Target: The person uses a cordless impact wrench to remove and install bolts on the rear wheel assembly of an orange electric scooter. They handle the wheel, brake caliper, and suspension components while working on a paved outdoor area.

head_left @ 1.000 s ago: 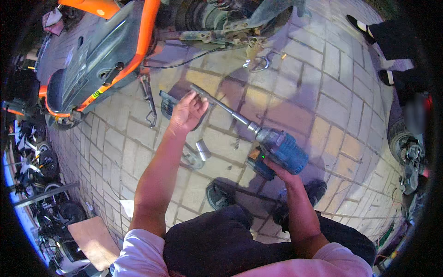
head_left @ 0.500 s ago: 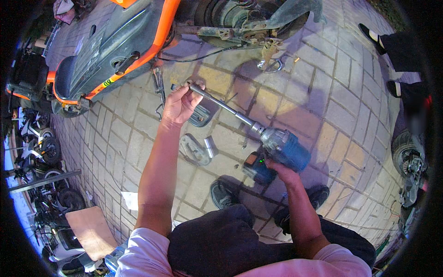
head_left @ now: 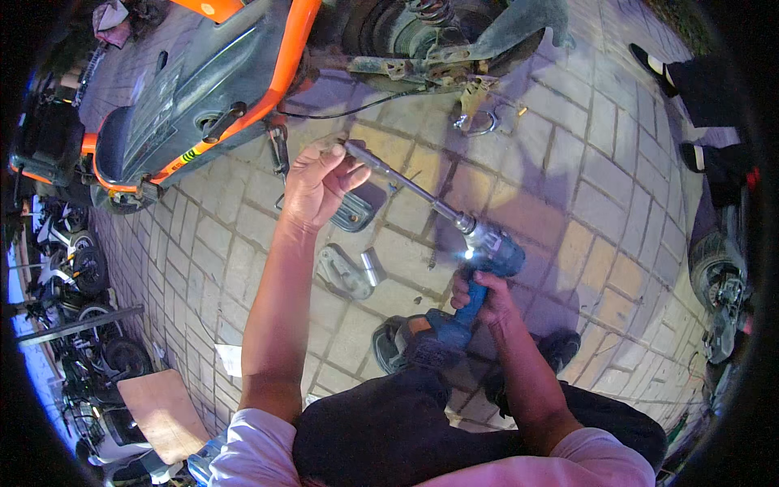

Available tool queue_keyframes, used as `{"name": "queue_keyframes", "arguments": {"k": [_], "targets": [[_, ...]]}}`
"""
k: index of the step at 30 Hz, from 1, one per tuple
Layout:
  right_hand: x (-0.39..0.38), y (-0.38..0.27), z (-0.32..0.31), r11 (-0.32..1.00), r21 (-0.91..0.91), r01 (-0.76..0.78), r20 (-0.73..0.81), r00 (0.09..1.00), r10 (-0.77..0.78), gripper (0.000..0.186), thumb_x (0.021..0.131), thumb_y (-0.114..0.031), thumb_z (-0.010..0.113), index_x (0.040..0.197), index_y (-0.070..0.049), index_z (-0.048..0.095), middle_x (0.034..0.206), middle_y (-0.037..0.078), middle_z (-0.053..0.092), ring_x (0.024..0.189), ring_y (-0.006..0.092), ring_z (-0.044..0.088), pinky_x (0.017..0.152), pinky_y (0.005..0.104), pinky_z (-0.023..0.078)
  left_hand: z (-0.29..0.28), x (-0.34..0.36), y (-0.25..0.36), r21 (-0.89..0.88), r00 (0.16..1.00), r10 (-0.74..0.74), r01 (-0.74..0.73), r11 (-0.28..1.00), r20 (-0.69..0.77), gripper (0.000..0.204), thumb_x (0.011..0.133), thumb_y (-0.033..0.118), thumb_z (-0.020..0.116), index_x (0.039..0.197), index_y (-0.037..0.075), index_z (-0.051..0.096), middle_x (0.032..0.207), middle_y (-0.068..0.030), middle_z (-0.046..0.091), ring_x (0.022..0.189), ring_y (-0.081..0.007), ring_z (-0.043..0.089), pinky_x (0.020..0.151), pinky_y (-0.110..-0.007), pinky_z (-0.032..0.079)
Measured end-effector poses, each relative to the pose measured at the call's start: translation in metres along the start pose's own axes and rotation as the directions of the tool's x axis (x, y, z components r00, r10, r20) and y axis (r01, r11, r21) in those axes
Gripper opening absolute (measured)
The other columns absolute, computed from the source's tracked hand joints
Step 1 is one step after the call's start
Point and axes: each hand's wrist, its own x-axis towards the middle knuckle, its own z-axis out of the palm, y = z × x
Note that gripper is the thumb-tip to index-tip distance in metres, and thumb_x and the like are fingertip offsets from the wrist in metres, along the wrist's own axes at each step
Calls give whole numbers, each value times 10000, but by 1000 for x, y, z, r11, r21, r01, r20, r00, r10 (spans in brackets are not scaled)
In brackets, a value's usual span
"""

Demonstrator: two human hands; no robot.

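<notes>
A blue cordless impact wrench (head_left: 497, 253) is in my right hand (head_left: 487, 300), whose fingers wrap round its handle. A small white light shines near its front. From its nose a long extension bar (head_left: 418, 191) with a socket (head_left: 362, 154) at the end points up and left. My left hand (head_left: 318, 185) is beside the socket's tip, fingers curled and thumb pressed toward the forefinger. Whatever the fingertips pinch is too small to make out. Below that hand lie a dark flat oblong part (head_left: 354, 213), a grey curved metal part (head_left: 342, 273) and a short silver cylinder (head_left: 370, 266).
An orange and black scooter (head_left: 195, 122) lies ahead on the paving, its wheel (head_left: 414, 36) at the top. Metal pieces (head_left: 479, 118) rest near the wheel. Another person's feet (head_left: 656, 69) are at the right. Parked bikes (head_left: 89, 268) and a tan board (head_left: 164, 414) are at the left.
The impact wrench has turned in my right hand, so its handle and battery now point down and left. Its light is brighter. My left hand has shifted slightly right.
</notes>
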Motion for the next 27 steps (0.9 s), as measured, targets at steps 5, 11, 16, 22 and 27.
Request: {"name": "queue_keyframes", "arguments": {"k": [5, 11, 16, 22, 27], "targets": [[15, 11, -23, 986, 116, -123, 187, 977, 100, 305, 768, -248, 614, 1018, -88, 545, 696, 39, 475, 574, 161, 450, 590, 332, 387, 40, -17, 20, 100, 999, 12, -15, 995, 34, 215, 901, 177, 537, 1014, 3, 592, 1015, -132, 628, 947, -229, 628, 774, -410, 558], [27, 15, -27, 973, 128, -194, 308, 940, 147, 311, 759, -274, 620, 1008, -100, 552, 661, 18, 448, 535, 129, 415, 536, 300, 356, 49, -30, 25, 186, 998, 53, -44, 982, -41, 273, 921, 232, 516, 1050, 0, 580, 993, -130, 631, 937, -229, 629, 766, -415, 553], [40, 12, -8, 965, 78, -250, 420, 886, 195, 305, 742, -271, 640, 968, -88, 546, 616, 8, 431, 501, 122, 410, 494, 294, 350, 65, -48, 42, 33, 990, 119, -116, 993, -78, 326, 897, 280, 568, 1019, -20, 607, 982, -113, 624, 856, -184, 602, 738, -393, 550], [53, 11, -3, 961, 80, -265, 517, 835, 187, 319, 747, -239, 640, 974, -58, 507, 620, 33, 463, 491, 127, 433, 484, 304, 351, -41, -89, 21, 635, 877, -123, 426, 644, -464, 319, 873, 304, 597, 980, 6, 632, 836, -101, 641, 717, -183, 616, 646, -310, 515], [59, 13, -5, 952, 109, -285, 581, 796, 171, 302, 765, -215, 615, 991, -50, 503, 624, 37, 473, 484, 130, 440, 484, 306, 345, -181, -167, -99, 568, 593, -41, 787, 243, -804, 296, 763, 256, 696, 801, -27, 618, 639, -72, 583, 515, -153, 563, 465, -303, 473]]}}
